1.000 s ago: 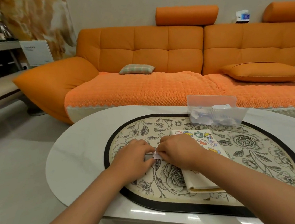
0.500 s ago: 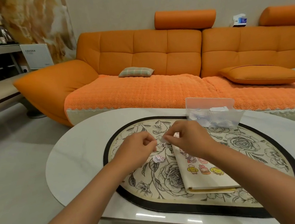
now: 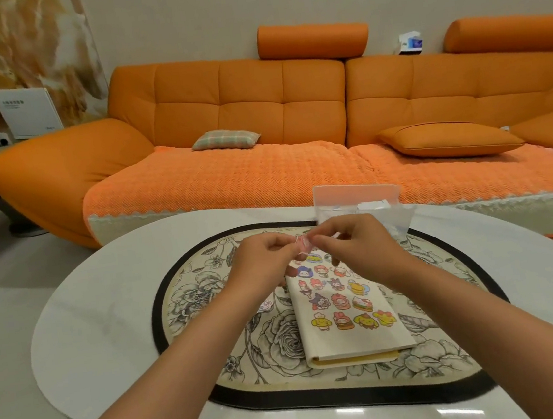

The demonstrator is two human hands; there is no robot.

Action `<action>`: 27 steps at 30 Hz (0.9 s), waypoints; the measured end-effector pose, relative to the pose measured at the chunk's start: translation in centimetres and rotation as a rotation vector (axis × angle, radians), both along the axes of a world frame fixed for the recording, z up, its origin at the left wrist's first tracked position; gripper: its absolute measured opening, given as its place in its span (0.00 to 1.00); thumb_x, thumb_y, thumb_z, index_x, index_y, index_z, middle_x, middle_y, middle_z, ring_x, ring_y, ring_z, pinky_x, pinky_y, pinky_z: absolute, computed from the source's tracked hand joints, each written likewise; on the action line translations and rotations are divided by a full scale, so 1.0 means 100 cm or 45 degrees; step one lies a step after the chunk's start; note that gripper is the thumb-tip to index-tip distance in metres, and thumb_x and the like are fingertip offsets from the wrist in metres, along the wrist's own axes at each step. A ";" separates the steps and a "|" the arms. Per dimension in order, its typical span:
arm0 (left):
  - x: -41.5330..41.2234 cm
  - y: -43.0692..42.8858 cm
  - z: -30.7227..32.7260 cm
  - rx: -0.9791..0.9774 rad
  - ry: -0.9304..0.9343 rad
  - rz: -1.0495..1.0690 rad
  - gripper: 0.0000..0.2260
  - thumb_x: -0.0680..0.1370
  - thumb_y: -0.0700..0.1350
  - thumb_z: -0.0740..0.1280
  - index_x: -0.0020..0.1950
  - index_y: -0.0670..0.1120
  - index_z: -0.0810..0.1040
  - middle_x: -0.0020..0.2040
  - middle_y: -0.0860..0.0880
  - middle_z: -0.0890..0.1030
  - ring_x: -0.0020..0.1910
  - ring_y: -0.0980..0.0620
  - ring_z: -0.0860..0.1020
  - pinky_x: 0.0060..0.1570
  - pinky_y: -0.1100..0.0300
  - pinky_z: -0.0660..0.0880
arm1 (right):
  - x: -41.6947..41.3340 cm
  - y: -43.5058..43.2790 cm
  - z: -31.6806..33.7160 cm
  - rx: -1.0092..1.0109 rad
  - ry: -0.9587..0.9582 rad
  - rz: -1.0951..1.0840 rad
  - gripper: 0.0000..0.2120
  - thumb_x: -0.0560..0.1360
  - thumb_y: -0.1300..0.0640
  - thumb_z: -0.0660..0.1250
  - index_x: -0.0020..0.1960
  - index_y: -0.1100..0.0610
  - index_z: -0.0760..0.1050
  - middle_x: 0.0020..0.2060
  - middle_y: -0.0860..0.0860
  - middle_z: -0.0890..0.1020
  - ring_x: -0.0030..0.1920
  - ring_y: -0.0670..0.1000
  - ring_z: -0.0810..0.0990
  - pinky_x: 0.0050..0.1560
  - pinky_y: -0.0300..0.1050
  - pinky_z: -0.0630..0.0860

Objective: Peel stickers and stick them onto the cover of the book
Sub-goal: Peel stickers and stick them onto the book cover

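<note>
Orange sofa (image 3: 249, 102) across the back, white oval tabletop (image 3: 91, 316) in front, floral placemat (image 3: 188, 298) over its middle.

Head view, the only one. Pinched from both sides above the far half of the placemat: a small pink sticker (image 3: 303, 243). Left hand (image 3: 264, 262) on its left edge, right hand (image 3: 359, 251) on its right edge, fingertips of both curled tight onto it. Too small to tell sticker from backing; probably mid-peel.

Cream-covered book (image 3: 348, 335) flat on the placemat, right of centre, long axis running from the near edge of the tabletop toward the far edge, far end leaning a little left. Far part of the cover filled with rows of cartoon stickers, near part bare.

From the pinch to that bare cover: down and toward the near edge. Right hand nearer, above the book's far end; left hand just off its left side.

Clear plastic box (image 3: 356, 196) near the far edge of the tabletop, behind the right hand. Small pale scrap (image 3: 266, 305) on the placemat beside the left wrist.
</note>
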State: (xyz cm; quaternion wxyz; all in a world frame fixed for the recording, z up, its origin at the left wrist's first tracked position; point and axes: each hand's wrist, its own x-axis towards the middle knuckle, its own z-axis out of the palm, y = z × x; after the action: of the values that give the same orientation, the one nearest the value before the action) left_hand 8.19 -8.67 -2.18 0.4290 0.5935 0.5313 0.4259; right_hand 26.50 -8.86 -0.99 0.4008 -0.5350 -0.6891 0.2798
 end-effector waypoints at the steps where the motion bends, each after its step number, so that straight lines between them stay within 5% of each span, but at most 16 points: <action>1: 0.003 0.002 -0.001 0.042 0.065 0.001 0.04 0.77 0.46 0.72 0.51 0.49 0.84 0.40 0.53 0.87 0.32 0.58 0.82 0.31 0.66 0.74 | 0.004 0.000 0.000 -0.008 0.012 -0.004 0.06 0.77 0.56 0.72 0.53 0.51 0.84 0.39 0.48 0.84 0.30 0.46 0.79 0.31 0.37 0.74; 5: 0.013 0.005 -0.005 0.133 0.201 -0.053 0.03 0.77 0.48 0.71 0.46 0.56 0.84 0.38 0.55 0.85 0.34 0.56 0.81 0.42 0.56 0.79 | 0.014 -0.003 0.001 -0.058 -0.034 0.023 0.06 0.76 0.59 0.73 0.53 0.55 0.84 0.40 0.53 0.85 0.29 0.43 0.77 0.31 0.34 0.74; 8: 0.019 0.008 -0.007 0.191 0.297 -0.038 0.03 0.77 0.50 0.71 0.48 0.58 0.83 0.39 0.55 0.84 0.38 0.52 0.82 0.41 0.55 0.77 | 0.018 -0.004 0.000 -0.101 -0.003 -0.002 0.02 0.75 0.61 0.74 0.47 0.57 0.85 0.38 0.54 0.85 0.28 0.40 0.76 0.31 0.33 0.74; 15: 0.027 0.009 -0.010 0.318 0.370 -0.088 0.02 0.76 0.50 0.72 0.45 0.58 0.84 0.38 0.58 0.83 0.31 0.62 0.75 0.38 0.57 0.76 | 0.027 -0.004 -0.006 -0.193 0.084 -0.037 0.04 0.74 0.61 0.74 0.48 0.55 0.84 0.35 0.50 0.84 0.28 0.41 0.76 0.31 0.35 0.74; 20: 0.031 0.010 -0.017 0.299 0.245 -0.128 0.04 0.76 0.52 0.72 0.51 0.59 0.83 0.40 0.57 0.83 0.40 0.50 0.82 0.45 0.50 0.80 | 0.031 -0.008 -0.014 -0.225 0.162 -0.062 0.03 0.75 0.59 0.73 0.44 0.55 0.85 0.36 0.51 0.86 0.28 0.43 0.76 0.32 0.37 0.75; 27: 0.037 0.014 -0.029 0.155 0.129 -0.094 0.04 0.73 0.50 0.77 0.44 0.53 0.84 0.38 0.54 0.85 0.38 0.57 0.82 0.46 0.55 0.81 | 0.033 -0.006 -0.020 -0.292 0.202 -0.092 0.04 0.74 0.58 0.73 0.42 0.54 0.86 0.35 0.51 0.86 0.28 0.46 0.74 0.35 0.41 0.75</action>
State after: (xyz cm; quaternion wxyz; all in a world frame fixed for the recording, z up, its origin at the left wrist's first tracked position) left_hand 11.87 -7.22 -5.09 0.3800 0.6584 0.5035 0.4107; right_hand 29.77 -9.43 -3.02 0.4002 -0.5781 -0.5990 0.3833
